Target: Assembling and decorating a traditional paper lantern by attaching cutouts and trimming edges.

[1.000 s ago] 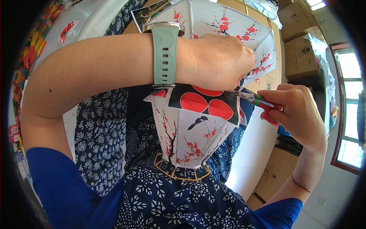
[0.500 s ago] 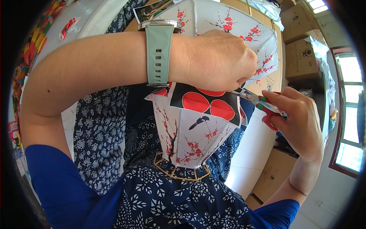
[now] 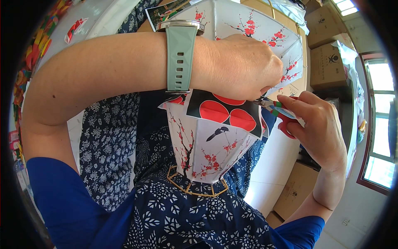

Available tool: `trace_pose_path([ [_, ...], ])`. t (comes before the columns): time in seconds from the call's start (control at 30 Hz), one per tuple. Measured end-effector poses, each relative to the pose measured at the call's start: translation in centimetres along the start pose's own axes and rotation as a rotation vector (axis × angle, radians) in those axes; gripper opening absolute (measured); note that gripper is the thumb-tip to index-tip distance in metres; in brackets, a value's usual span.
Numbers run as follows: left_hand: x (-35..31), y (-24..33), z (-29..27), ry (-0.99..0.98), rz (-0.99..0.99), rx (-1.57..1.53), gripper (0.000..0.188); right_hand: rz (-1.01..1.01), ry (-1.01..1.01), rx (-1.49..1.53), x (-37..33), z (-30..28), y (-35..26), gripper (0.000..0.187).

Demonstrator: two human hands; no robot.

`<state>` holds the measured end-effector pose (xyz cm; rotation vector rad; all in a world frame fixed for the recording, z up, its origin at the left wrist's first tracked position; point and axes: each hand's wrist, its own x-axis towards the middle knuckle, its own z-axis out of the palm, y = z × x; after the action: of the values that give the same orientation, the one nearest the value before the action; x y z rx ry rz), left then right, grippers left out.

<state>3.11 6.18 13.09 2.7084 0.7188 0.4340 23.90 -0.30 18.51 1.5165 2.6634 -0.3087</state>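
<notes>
A lantern point(image 3: 206, 153) with white panels, printed with plum blossom and a bird, sits upright on my lap on an open frame ring point(image 3: 191, 193) of thin sticks. Around its upper part lies a black trim point(image 3: 195, 108) with red ovals. My left hand point(image 3: 244, 68) is curled closed over the trim's upper edge, its fingertips hidden beneath it. My right hand point(image 3: 317, 124) holds scissors point(image 3: 275, 108) with red and green handles. Their blades reach the trim's right edge, close against my left hand; the tips are partly hidden.
Beyond my left hand stands a larger piece point(image 3: 232, 16) with blossom-printed white panels. Cardboard boxes point(image 3: 331, 62) are stacked at the right, near a window point(image 3: 379, 120). A pale table point(image 3: 97, 18) is at the far left. Patterned dark-blue cloth point(image 3: 110, 153) hangs on the left.
My right hand has moved a little left with the scissors, bringing the blades closer in by my left hand. My left hand and wrist have shifted slightly right.
</notes>
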Motion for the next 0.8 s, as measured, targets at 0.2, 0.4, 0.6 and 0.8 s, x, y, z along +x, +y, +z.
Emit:
trace_pose_path([
  [0.2,0.1,0.0,0.0,-0.002,-0.012,-0.007,0.010,0.013,0.024,0.018,-0.3,0.6,0.4,0.036],
  [0.4,0.1,-0.2,0.1,0.001,-0.004,0.004,0.011,0.015,0.047,-0.010,-0.4,0.8,0.3,0.037],
  [0.6,0.0,-0.2,0.1,0.037,0.022,0.020,0.011,0.013,0.061,-0.014,-0.3,0.9,0.3,0.038],
  [0.8,-0.2,0.6,-0.7,0.029,0.134,0.219,0.014,0.013,0.075,-0.017,-0.3,1.1,0.4,0.040],
])
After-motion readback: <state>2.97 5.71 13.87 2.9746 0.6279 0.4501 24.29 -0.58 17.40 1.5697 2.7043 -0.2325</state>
